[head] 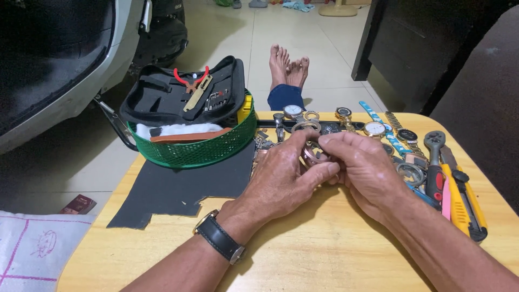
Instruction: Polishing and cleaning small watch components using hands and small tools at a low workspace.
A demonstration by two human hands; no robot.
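Note:
Both my hands meet over the middle of a low wooden table. My left hand, with a black-strapped wristwatch on its wrist, and my right hand pinch a small rose-coloured round watch case between their fingertips. The case is mostly hidden by my fingers. Several other watches and watch parts lie on the table just beyond my hands.
A green mesh basket holds an open black tool pouch with red-handled pliers. A dark mat lies under it. At the right edge lie a ratchet wrench and a yellow utility knife. Bare feet rest on the tiled floor beyond.

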